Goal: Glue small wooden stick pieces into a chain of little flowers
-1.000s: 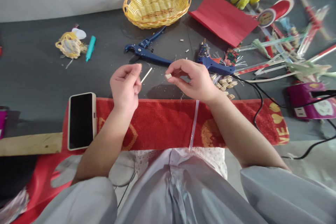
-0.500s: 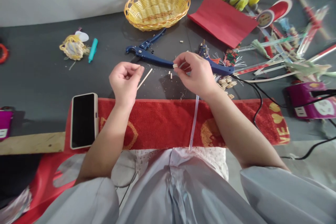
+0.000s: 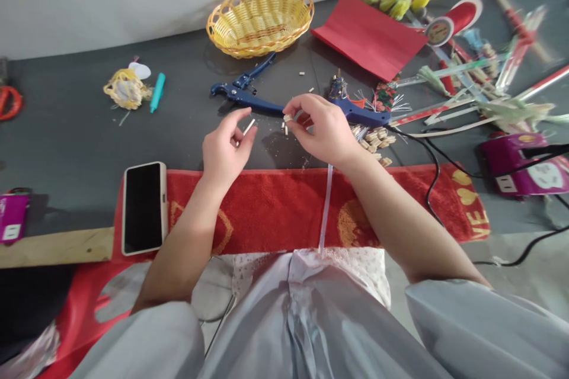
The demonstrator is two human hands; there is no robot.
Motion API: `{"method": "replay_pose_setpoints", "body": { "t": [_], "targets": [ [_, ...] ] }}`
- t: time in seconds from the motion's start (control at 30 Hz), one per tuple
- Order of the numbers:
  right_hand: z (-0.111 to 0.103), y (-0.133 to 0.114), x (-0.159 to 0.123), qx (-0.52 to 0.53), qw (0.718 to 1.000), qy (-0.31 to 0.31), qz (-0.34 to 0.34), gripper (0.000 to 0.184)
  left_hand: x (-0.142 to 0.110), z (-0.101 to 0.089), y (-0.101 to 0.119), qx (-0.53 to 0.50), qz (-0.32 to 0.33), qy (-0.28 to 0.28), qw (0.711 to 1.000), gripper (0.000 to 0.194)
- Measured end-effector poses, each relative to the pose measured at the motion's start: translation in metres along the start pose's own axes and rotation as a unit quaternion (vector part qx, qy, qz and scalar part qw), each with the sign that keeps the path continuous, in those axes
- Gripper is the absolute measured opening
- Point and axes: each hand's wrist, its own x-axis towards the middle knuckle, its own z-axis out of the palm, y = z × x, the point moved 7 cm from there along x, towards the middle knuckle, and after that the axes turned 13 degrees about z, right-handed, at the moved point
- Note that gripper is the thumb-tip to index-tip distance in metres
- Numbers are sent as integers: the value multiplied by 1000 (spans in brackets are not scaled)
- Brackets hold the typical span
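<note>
My left hand (image 3: 227, 147) is above the dark table with thumb and forefinger apart. Between them shows a thin pale stick (image 3: 249, 126), which seems to lie on the table; its lower end is hidden by the hand. My right hand (image 3: 323, 130) pinches a small bundle of short pale stick pieces (image 3: 287, 118) between thumb and fingertips. Just below that pinch lie a few loose cut pieces (image 3: 285, 129). Behind both hands rests a blue hand cutter (image 3: 249, 93) with its handles spread. A blue glue gun (image 3: 362, 113) lies beyond my right wrist.
A yellow wicker basket (image 3: 261, 21) and red sheet (image 3: 368, 35) stand at the back. More small bundles (image 3: 376, 141) lie right of my right hand. A red towel (image 3: 275, 213) lines the front edge, with a phone (image 3: 144, 207) at its left. Black cables (image 3: 438, 172) cross the right side.
My left hand has moved right toward the pale stick, and its thumb and forefinger have parted. My right hand keeps its pinch on the bundle, nearly in place. The view has shifted slightly.
</note>
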Motion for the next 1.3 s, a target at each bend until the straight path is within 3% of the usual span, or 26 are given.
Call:
{"method": "replay_pose_setpoints", "body": {
  "t": [0.1, 0.2, 0.27, 0.33, 0.37, 0.43, 0.5, 0.6, 0.8, 0.93, 1.03, 1.13, 1.3],
  "targets": [
    [2, -3, -1, 14, 1000, -9, -7, 20, 0, -1, 3, -1, 8, -3, 1000, 8],
    [2, -7, -3, 27, 999, -15, -11, 24, 0, 1, 7, -15, 21, -20, 999, 21],
    [2, -9, -4, 28, 999, -17, -17, 24, 0, 5, 12, -3, 43, -43, 998, 9],
    [1, -13, -6, 32, 999, -15, -27, 25, -2, 7, 16, 14, 51, -59, 997, 15],
    [1, -14, -7, 37, 999, -14, -35, 24, -2, 7, 16, 12, 43, -56, 997, 8],
    [0, -19, -8, 47, 997, -13, -55, 20, -4, 7, 16, -25, 26, -44, 998, 32],
    [1, -21, -9, 51, 996, -18, -68, 16, -5, 11, 15, -53, 18, -58, 997, 43],
    [2, -21, -10, 42, 997, -23, -65, 17, -6, 15, 11, -69, 3, -80, 994, 31],
    [5, -17, -8, 10, 998, -29, -53, 19, -4, 5, 3, -13, -2, -36, 999, 30],
    [9, -18, -9, -3, 997, -52, -53, 19, -5, 4, 8, -3, 36, -33, 999, 46],
    [9, -19, -10, 2, 997, -48, -53, 19, -5, 9, 10, -87, 40, -45, 994, 53],
    [8, -18, -10, 29, 998, -45, -31, 16, -7, 22, 9, -218, -6, -92, 972, 54],
    [10, -14, -8, 46, 998, -50, 14, 34, -11, 31, 12, -329, -77, -125, 933, 56]
  ]
}}
